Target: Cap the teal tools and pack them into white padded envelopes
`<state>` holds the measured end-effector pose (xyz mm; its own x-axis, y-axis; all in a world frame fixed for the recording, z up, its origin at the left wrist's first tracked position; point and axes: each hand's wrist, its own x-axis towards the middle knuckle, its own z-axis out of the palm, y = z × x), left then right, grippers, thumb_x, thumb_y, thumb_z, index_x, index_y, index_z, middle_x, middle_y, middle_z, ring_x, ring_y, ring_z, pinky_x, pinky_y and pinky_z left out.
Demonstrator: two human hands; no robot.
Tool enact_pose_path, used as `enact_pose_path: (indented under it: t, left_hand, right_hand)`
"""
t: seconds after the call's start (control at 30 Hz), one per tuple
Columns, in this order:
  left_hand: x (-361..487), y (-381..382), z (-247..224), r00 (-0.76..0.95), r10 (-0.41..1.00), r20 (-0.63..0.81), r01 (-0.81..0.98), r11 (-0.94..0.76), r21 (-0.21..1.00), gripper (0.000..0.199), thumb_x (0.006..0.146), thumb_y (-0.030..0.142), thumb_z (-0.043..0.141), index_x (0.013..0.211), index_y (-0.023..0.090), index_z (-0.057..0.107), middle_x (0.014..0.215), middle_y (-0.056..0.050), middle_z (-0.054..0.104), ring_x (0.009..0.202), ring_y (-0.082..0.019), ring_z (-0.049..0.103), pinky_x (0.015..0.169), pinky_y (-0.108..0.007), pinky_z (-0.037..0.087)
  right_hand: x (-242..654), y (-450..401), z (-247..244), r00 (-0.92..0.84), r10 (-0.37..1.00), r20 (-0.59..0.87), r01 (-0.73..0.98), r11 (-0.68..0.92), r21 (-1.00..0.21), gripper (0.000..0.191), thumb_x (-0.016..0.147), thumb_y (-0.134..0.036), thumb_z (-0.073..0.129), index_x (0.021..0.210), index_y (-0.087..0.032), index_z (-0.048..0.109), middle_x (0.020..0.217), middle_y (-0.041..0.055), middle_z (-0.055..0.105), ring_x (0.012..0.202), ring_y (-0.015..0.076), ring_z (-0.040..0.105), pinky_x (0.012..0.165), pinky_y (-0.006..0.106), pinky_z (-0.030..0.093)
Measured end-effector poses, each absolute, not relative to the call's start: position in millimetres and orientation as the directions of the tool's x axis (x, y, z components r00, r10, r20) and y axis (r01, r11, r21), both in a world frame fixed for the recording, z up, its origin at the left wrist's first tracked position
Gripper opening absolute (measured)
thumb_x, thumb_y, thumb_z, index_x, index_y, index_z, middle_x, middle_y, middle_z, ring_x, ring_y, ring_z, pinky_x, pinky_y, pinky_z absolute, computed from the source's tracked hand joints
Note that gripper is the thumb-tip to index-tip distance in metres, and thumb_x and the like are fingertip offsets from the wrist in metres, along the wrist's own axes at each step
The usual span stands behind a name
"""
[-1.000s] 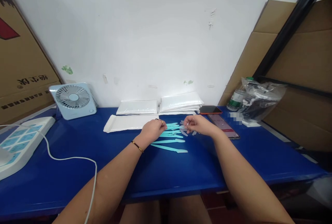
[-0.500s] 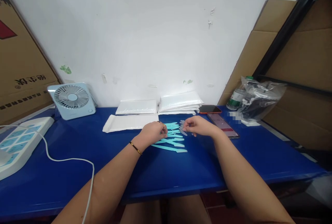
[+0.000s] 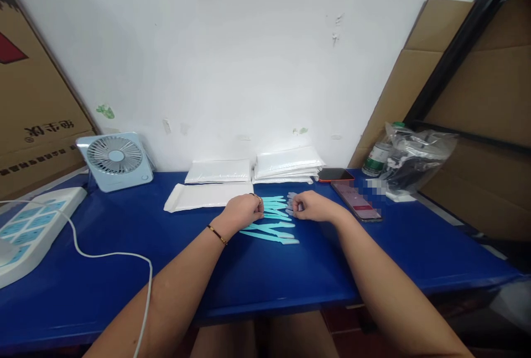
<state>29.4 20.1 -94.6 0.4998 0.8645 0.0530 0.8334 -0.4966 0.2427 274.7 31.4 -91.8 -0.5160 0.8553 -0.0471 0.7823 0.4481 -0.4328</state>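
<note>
Several thin turquoise sticks (image 3: pixel 271 238) with pale tips lie fanned out on the blue table (image 3: pixel 286 275). My left hand (image 3: pixel 245 211) is closed at the left ends of the upper sticks, fingers pressed together; which stick it grips is hard to make out. On the right, my right hand (image 3: pixel 309 206) has its fingertips pinched beside the small translucent covers (image 3: pixel 291 197) near the stick tips. What sits between those fingertips is too small to tell. A flat white padded envelope (image 3: pixel 199 196) lies behind my left hand.
White envelopes are stacked (image 3: pixel 286 161) against the wall. A red-edged phone (image 3: pixel 335 175) and another phone (image 3: pixel 359 203) lie right. A blue fan (image 3: pixel 116 160), power strip (image 3: pixel 37 225) and white cable (image 3: pixel 112 255) are left. A bottle (image 3: pixel 376 159) and plastic bag (image 3: pixel 418 161) stand back right.
My left hand has shifted slightly left and my right hand slightly lower, its fingers drawn closer together. A few turquoise sticks have moved a little.
</note>
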Motion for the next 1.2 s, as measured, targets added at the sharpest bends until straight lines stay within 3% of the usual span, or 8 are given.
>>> enact_pose_path:
  t: [0.2,0.3,0.57,1.2]
  left_hand:
    - [27,24,-96,0.502,0.863,0.056,0.786,-0.482,0.387,0.017,0.076,0.036,0.055,0.075,0.023,0.065,0.079,0.001,0.067,0.07,-0.014,0.058,0.056,-0.022,0.036]
    - [27,24,-95,0.488,0.869,0.078,0.779,-0.474,0.409,0.018,0.077,0.037,0.054,0.075,0.023,0.066,0.08,0.001,0.067,0.071,-0.014,0.058,0.057,-0.023,0.037]
    - [32,19,-92,0.503,0.859,0.093,0.764,-0.492,0.416,0.02,0.078,0.037,0.053,0.076,0.022,0.066,0.08,0.0,0.068,0.07,-0.014,0.058,0.059,-0.023,0.037]
    - [34,16,-87,0.494,0.864,0.099,0.789,-0.493,0.367,0.018,0.078,0.035,0.054,0.074,0.022,0.065,0.08,0.0,0.067,0.071,-0.015,0.058,0.058,-0.023,0.036]
  right_hand:
    - [280,29,-86,-0.531,0.847,0.009,0.685,0.436,-0.583,0.017,0.074,-0.031,0.057,0.081,-0.017,0.063,0.067,0.0003,0.063,0.056,0.0113,0.053,0.052,0.021,0.036]
    - [277,28,-84,-0.557,0.829,0.052,0.655,0.477,-0.586,0.019,0.073,-0.035,0.06,0.078,-0.016,0.064,0.067,0.0007,0.062,0.06,0.0117,0.052,0.053,0.021,0.036]
    - [266,24,-84,-0.608,0.793,0.037,0.624,0.507,-0.594,0.017,0.073,-0.029,0.059,0.081,-0.016,0.065,0.067,0.0003,0.061,0.058,0.0109,0.051,0.053,0.02,0.036]
    - [272,23,-78,-0.588,0.808,0.046,0.587,0.465,-0.663,0.019,0.073,-0.033,0.061,0.078,-0.015,0.064,0.064,0.0006,0.059,0.057,0.011,0.05,0.05,0.021,0.037]
